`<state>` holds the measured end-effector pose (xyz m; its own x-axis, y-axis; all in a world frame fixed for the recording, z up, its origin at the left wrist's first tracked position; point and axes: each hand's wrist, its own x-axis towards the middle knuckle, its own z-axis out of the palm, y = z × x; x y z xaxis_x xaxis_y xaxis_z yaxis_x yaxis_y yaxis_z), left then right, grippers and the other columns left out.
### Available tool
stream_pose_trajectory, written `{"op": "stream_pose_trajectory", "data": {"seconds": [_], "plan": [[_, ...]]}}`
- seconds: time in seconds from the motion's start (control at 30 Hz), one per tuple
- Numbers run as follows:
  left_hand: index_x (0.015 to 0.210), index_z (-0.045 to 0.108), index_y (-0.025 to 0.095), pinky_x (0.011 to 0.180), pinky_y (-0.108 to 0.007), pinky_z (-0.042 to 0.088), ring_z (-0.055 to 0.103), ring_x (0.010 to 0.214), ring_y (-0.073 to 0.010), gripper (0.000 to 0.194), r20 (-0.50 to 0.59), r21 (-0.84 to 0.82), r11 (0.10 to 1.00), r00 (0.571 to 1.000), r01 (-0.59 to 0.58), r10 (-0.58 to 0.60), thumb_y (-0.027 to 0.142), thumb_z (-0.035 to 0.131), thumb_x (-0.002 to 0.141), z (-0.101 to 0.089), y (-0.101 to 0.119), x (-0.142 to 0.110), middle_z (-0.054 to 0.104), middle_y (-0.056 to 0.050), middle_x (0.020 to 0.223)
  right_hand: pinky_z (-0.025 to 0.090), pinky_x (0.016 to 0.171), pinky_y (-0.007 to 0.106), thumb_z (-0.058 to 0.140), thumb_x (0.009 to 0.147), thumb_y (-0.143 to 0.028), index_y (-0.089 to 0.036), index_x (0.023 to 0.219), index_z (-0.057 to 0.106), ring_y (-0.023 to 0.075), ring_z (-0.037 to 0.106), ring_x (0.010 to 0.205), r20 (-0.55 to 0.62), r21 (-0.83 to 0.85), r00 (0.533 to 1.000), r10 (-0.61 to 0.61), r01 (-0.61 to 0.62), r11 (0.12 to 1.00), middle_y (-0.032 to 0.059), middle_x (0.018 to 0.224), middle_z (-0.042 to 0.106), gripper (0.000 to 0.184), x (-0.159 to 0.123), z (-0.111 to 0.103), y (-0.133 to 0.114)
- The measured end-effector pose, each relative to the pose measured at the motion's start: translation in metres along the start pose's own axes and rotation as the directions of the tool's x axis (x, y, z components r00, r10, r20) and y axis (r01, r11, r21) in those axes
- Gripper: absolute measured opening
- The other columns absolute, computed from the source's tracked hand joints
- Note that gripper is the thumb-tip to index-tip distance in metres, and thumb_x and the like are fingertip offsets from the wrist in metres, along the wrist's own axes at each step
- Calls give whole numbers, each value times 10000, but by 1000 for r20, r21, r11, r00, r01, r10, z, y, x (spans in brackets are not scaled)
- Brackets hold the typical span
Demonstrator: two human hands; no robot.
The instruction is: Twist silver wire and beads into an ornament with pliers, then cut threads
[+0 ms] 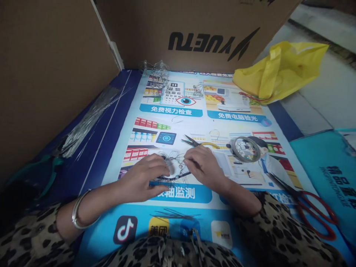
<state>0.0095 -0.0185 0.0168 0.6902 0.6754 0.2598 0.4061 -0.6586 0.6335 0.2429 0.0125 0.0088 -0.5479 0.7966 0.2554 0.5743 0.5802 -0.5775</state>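
Note:
A small wire craft piece [178,175] lies between my hands on the printed sheet. It has a dark curved band, thin silvery wires sticking out and what look like small beads. My left hand [144,172] is closed over its left side, fingertips bent onto it and thumb below. At the right, my right hand [204,165] pinches near the wires with thumb and forefinger; the exact strand is too fine to make out. Just beyond the right hand lie pliers [196,142] with yellow handles. A round tub [246,149] of small clear beads stands further right.
Red-handled scissors [317,213] lie at right, teal-handled pliers [52,161] at left beside a bundle of wires [89,120]. Finished-looking wire clusters [160,72] sit at the back, before a cardboard wall [144,33]. A yellow bag [280,74] rests back right; dark strips [175,214] lie near me.

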Motion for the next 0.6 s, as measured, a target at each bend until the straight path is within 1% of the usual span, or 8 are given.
{"op": "stream_pose_trajectory", "data": {"seconds": [0.13, 0.23, 0.3, 0.4, 0.47, 0.53, 0.6], "plan": [[963, 573, 171, 860, -372, 427, 542, 911, -191, 128, -46, 19, 999, 998, -31, 32, 197, 578, 838, 4, 0, -1, 630, -63, 920, 328, 743, 321, 489, 863, -236, -188, 761, 555, 166, 520, 798, -6, 6, 1000, 9, -9, 1000, 24, 821, 639, 130, -1, 1, 0], [942, 578, 172, 832, -355, 441, 548, 885, -182, 98, -53, 18, 999, 998, -36, 37, 185, 566, 845, 4, 0, 0, 632, -56, 889, 327, 753, 329, 497, 851, -247, -192, 774, 559, 170, 518, 810, 12, 16, 1000, 6, -6, 1000, 22, 839, 639, 113, -1, -2, 0], [947, 578, 171, 819, -348, 448, 548, 891, -184, 101, -52, 14, 999, 998, -36, 37, 183, 563, 847, 4, 0, 0, 632, -58, 894, 332, 770, 344, 513, 822, -267, -192, 835, 575, 188, 517, 851, 36, 34, 999, -19, 17, 999, 37, 895, 634, 98, -2, -6, -1], [968, 576, 169, 822, -347, 451, 546, 903, -185, 120, -50, 8, 999, 998, -37, 37, 176, 560, 849, 4, -1, 0, 632, -62, 913, 340, 801, 378, 541, 761, -301, -188, 974, 582, 225, 506, 921, 95, 52, 993, -63, 59, 997, 73, 1003, 609, 245, -3, -14, -3], [965, 576, 168, 820, -347, 451, 546, 900, -184, 115, -48, 8, 999, 998, -42, 43, 180, 557, 852, 4, -1, -1, 632, -62, 910, 342, 820, 393, 572, 725, -320, -183, 1026, 572, 239, 500, 948, 126, 47, 989, -83, 78, 996, 88, 1037, 595, 330, -3, -17, -5], [954, 577, 168, 815, -344, 451, 549, 891, -181, 103, -54, 12, 999, 997, -49, 50, 188, 552, 856, 4, -2, -1, 633, -60, 898, 341, 833, 395, 616, 698, -350, -182, 1025, 567, 242, 500, 958, 130, 33, 988, -80, 77, 997, 90, 1034, 591, 371, -3, -17, -7], [948, 579, 169, 807, -339, 453, 552, 888, -179, 97, -57, 16, 998, 997, -53, 54, 191, 548, 858, 4, -1, -2, 635, -57, 889, 340, 837, 392, 649, 685, -377, -188, 996, 569, 239, 505, 953, 113, 15, 992, -56, 55, 998, 82, 1013, 596, 373, -4, -15, -8]]}}
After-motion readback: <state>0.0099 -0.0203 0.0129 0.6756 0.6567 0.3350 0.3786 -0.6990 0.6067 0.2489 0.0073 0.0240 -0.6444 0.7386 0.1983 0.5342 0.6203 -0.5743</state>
